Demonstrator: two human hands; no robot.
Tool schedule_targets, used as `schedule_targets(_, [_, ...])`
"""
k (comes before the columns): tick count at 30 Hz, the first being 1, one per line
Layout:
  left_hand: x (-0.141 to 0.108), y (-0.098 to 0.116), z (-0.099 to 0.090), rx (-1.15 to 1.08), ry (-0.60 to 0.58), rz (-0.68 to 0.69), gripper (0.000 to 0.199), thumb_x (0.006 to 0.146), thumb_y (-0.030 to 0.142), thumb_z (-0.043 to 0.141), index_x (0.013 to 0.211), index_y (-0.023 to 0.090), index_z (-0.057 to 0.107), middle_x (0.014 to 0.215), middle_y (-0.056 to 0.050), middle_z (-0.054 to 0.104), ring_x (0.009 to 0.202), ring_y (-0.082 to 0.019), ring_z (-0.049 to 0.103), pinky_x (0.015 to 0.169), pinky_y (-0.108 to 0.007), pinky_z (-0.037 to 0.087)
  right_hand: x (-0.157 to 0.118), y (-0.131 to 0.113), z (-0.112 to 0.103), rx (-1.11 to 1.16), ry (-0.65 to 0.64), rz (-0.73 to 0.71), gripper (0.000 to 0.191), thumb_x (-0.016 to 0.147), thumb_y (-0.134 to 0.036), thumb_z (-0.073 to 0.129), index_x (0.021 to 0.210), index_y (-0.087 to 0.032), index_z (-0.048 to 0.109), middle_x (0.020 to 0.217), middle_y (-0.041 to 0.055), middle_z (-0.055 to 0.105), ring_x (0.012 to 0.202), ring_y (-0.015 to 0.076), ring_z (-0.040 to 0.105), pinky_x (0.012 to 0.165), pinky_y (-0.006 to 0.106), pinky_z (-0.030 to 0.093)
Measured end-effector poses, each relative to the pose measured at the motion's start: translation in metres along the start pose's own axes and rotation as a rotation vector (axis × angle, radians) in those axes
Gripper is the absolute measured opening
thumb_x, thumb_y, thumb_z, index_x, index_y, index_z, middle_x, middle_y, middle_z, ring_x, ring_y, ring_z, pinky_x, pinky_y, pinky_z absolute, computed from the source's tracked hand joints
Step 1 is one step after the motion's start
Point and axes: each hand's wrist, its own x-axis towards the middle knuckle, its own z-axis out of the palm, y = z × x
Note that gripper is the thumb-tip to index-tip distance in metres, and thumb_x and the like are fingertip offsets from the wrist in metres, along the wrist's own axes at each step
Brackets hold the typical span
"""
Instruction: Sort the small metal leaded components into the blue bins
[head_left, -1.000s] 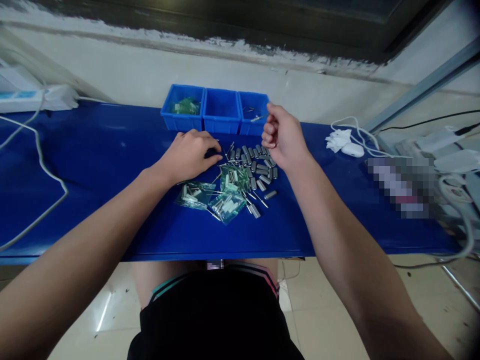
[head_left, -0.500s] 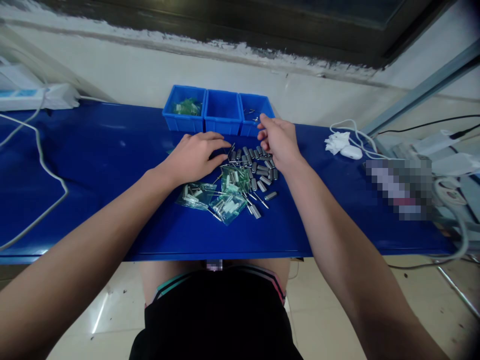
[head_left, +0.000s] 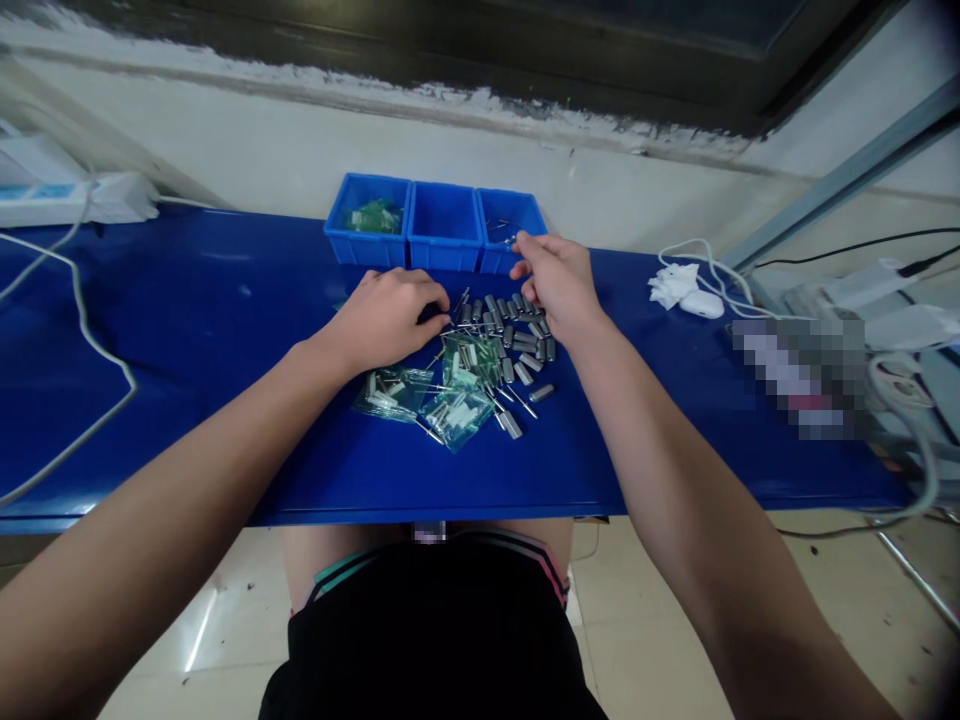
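Observation:
My left hand point(head_left: 397, 315) rests at the left edge of a pile, fingers curled and thumb drawn close to them. Whatever lies between those fingertips is hidden or too small to name. Thin metal blind rivets point(head_left: 523, 402) lie beside its thumb and elsewhere in the pile. My right hand point(head_left: 559, 280) hovers at the front of the right blue bin point(head_left: 502, 262), thumb and forefinger pinched on what looks like a blind rivet point(head_left: 511, 240). Under it and to its left are several grey metal hex standoffs point(head_left: 510, 424). Small clear bags point(head_left: 455, 415) of white and metal parts lie nearest me.
The left blue bin point(head_left: 367, 248) holds greenish bags; the middle bin point(head_left: 445, 253) stands between the others against the wall. A power strip point(head_left: 112, 197) and white cable lie left. Crumpled white paper point(head_left: 673, 286) and a white case point(head_left: 703, 304) are right.
My left fingertips have drawn back slightly from the pile and closed toward the thumb. My right hand has shifted slightly left at the right bin, its pinch held.

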Motion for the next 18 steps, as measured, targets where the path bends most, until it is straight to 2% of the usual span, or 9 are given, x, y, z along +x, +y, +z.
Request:
schedule_targets(4, [0.0,0.0,0.0,0.007,-0.008,0.0,0.029,0.104,0.033,0.055,0.114,0.019,0.078,0.121,-0.013,0.076,0.115,-0.036,0.07,0.097,-0.052,0.053,0.002,0.004,0.0,-0.075,-0.001,-0.079,0.029,0.102,-0.047,0.069,0.085,-0.023,0.066,0.068,-0.0019,0.062,0.048,0.0085,0.045,0.05,0.026,0.038])
schedule_targets(8, [-0.001,-0.001,0.0,0.018,-0.017,0.002,0.022,0.101,0.026,0.054,0.104,0.021,0.075,0.116,-0.011,0.074,0.109,-0.035,0.067,0.092,-0.051,0.053,-0.003,0.006,0.003,-0.239,-0.055,-0.326,0.023,0.101,-0.041,0.066,0.087,-0.022,0.069,0.07,-0.0004,0.063,0.063,0.0138,0.058,0.067,0.03,0.047])
schedule_targets(11, [-0.002,-0.002,0.0,0.042,-0.048,-0.001,0.019,0.099,0.026,0.054,0.101,0.02,0.072,0.12,-0.013,0.071,0.11,-0.036,0.064,0.091,-0.053,0.052,-0.013,0.003,0.007,-0.401,-0.19,-0.527,0.014,0.098,-0.03,0.063,0.098,-0.022,0.074,0.076,0.001,0.068,0.072,0.0174,0.061,0.078,0.035,0.048])
schedule_targets(14, [-0.003,-0.003,0.003,0.05,-0.074,-0.011,0.022,0.102,0.029,0.05,0.104,0.019,0.07,0.126,-0.016,0.067,0.112,-0.037,0.061,0.091,-0.055,0.052,-0.024,-0.001,0.01,-0.562,-0.382,-0.675,0.024,0.091,-0.02,0.063,0.111,-0.023,0.076,0.095,0.0035,0.076,0.092,0.0234,0.064,0.089,0.04,0.047])
schedule_targets(18, [-0.004,-0.004,0.008,0.059,-0.046,-0.024,0.028,0.106,0.03,0.043,0.109,0.018,0.067,0.121,-0.017,0.064,0.112,-0.038,0.058,0.092,-0.059,0.05,-0.031,0.002,0.014,-0.68,-0.53,-0.666,0.04,0.09,-0.019,0.065,0.128,-0.026,0.072,0.11,0.006,0.077,0.118,0.0341,0.058,0.099,0.049,0.042])
